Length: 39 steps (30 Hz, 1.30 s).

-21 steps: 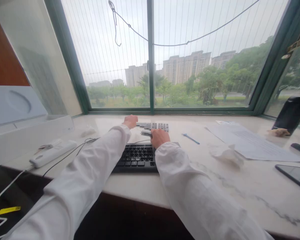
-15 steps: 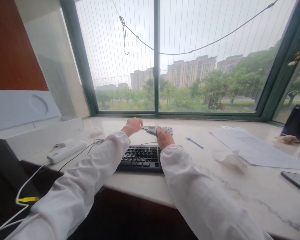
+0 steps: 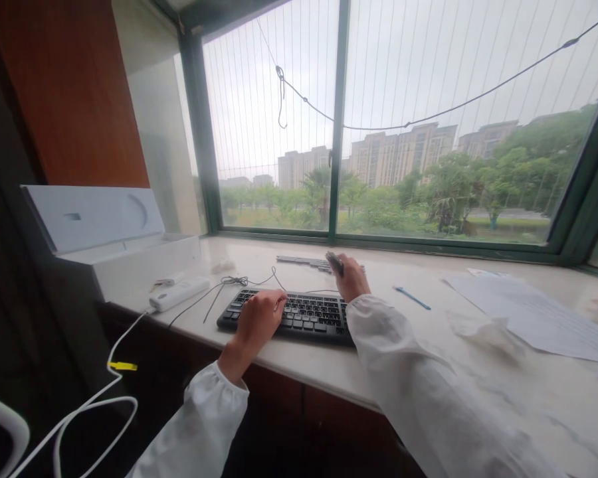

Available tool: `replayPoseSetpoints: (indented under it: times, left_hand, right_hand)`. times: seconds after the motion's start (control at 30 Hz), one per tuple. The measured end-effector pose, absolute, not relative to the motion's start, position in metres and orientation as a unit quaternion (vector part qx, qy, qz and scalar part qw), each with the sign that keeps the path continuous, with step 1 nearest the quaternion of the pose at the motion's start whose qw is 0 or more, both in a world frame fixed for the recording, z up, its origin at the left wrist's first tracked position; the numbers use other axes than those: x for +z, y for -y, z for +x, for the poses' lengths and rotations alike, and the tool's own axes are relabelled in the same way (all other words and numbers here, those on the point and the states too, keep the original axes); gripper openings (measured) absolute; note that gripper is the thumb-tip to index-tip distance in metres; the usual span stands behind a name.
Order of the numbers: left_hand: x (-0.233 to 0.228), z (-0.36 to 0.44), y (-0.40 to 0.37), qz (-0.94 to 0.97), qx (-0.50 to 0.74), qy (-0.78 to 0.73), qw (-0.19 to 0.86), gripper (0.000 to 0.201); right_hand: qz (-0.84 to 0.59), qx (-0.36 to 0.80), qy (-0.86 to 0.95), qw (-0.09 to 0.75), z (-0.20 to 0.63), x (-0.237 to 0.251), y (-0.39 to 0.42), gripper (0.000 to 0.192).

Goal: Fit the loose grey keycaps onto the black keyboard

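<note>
Right hand (image 3: pixel 351 282) grips a small dark piece (image 3: pixel 335 263); left hand (image 3: pixel 258 318) rests loosely on keyboard (image 3: pixel 309 312).

- Bare counter (image 3: pixel 379 345) is left open at 3 o'clock of the black keyboard (image 3: pixel 299 312).
- At 9 o'clock, passage is obstructed by tangled cables (image 3: pixel 229 284) and a white power strip (image 3: pixel 178 293).
- At 12 o'clock, room is narrowed by a grey key panel (image 3: pixel 303 261).

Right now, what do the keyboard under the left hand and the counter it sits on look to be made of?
The keyboard under the left hand looks like matte black plastic: dull dark keys with pale legends and no glare. The counter looks like polished marble or a stone imitation: pale with grey veins and a soft sheen from the window. Which of the two cannot be told.
</note>
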<state>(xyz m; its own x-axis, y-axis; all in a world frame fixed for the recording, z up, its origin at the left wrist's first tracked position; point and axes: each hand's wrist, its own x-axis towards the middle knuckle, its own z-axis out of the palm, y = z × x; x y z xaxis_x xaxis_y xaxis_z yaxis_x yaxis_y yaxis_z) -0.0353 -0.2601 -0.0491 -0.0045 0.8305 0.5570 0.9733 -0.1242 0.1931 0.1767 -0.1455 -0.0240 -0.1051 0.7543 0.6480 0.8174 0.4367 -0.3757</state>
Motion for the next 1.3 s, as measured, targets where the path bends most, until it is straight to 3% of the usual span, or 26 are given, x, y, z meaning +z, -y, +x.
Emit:
replayPoseSetpoints:
  times: [0.33, 0.6, 0.73, 0.9, 1.3]
  left_hand:
    - [-0.052, -0.037, 0.272, -0.723, -0.314, 0.606, 0.106, 0.021]
    - [-0.053, -0.040, 0.269, -0.749, -0.270, 0.602, 0.061, 0.030]
    - [-0.059, -0.044, 0.264, -0.765, -0.266, 0.584, 0.059, 0.036]
    - [-0.059, -0.048, 0.264, -0.777, -0.271, 0.565, 0.057, 0.037]
    - [-0.060, -0.049, 0.259, -0.777, -0.275, 0.566, 0.040, 0.032]
  right_hand:
    - [-0.483, 0.073, 0.687, 0.538, 0.172, -0.031, 0.136, 0.021]
    - [-0.333, 0.445, 0.580, 0.595, 0.143, -0.027, 0.154, 0.045]
    - [-0.286, 0.534, 0.534, 0.589, 0.134, -0.024, 0.163, 0.046]
    - [-0.282, 0.578, 0.438, 0.628, 0.112, -0.015, 0.170, 0.056]
    - [-0.345, 0.563, 0.380, 0.647, 0.069, -0.043, 0.171, 0.043]
